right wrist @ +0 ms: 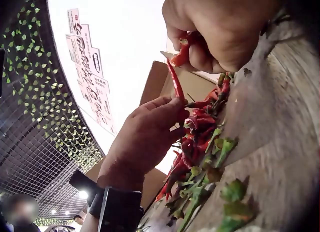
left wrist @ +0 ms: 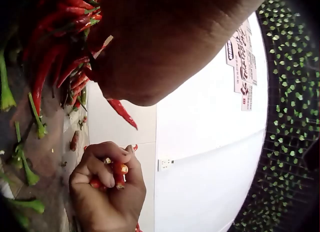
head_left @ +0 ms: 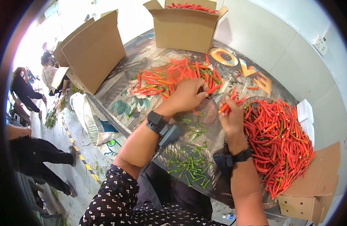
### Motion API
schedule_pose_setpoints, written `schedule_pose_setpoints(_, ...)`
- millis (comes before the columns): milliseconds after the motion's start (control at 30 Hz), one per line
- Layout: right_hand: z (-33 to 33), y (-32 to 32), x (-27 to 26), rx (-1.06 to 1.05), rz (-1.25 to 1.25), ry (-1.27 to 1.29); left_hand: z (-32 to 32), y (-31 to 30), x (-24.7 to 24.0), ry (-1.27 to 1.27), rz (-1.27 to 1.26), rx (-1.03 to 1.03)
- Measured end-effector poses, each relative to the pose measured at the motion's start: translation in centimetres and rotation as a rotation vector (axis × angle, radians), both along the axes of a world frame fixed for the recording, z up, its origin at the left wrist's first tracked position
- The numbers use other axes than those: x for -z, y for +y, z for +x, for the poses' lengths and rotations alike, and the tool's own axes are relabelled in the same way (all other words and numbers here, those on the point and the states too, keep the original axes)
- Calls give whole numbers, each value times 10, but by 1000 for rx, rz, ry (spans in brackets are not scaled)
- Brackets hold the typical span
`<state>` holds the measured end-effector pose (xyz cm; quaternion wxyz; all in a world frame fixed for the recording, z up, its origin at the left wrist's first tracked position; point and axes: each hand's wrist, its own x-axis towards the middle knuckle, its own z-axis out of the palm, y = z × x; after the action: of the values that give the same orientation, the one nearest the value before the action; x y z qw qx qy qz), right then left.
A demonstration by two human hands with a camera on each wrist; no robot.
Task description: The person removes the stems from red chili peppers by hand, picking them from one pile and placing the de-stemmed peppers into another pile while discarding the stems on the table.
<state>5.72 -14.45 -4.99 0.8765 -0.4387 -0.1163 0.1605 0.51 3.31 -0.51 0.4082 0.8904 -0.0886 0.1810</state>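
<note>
Over the table, my left hand (head_left: 185, 97) pinches a red chili pepper (head_left: 215, 89) between thumb and fingers. That chili (right wrist: 176, 81) points up from the fingertips in the right wrist view. Just to its right, my right hand (head_left: 232, 118) grips several red chilies (head_left: 227, 108) in curled fingers. Their stemless, pale-centred ends (left wrist: 121, 168) show in the left wrist view. Beyond the left hand spreads a loose pile of chilies (head_left: 152, 81), some with green stems. Green chili stems (head_left: 192, 165) lie scattered on the table below the hands.
A large heap of red chilies (head_left: 275, 139) fills the table's right side, next to white containers (head_left: 306, 116). Two cardboard boxes, one left (head_left: 94, 51) and one at the back (head_left: 184, 30), stand on the table. Another carton (head_left: 301, 205) is at lower right. People stand at left.
</note>
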Motion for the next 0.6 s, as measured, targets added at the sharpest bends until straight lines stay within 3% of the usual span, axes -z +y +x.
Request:
schedule_pose_setpoints(33, 1, 0, 1, 5, -102, -178, -2, -2, -3, -5, 3, 2)
schedule_pose_setpoints(67, 1, 1, 1, 9, -98, -180, -4, -5, -5, 48, -26, 67)
schedule_pose_setpoints(133, -13, 7, -14, -109, 8, 49, -6, -8, -2, 113, -57, 136)
schedule_pose_setpoints(200, -12, 6, -12, -102, -5, 43, -2, -8, 3, 222, -222, 239)
schedule_pose_setpoints(333, -7, 8, -10, 26, 60, 46, 6, -1, 9, 255, -332, 192)
schedule_pose_setpoints(433, -4, 5, -7, 70, 47, 133, 6, 0, 7, 86, -311, 247)
schedule_pose_setpoints(500, -3, 5, -5, 85, 52, 123, -4, -3, -2, 335, -262, 256)
schedule_pose_setpoints(600, -6, 4, -7, 102, 57, 76, -2, -6, 2, 339, -258, 210)
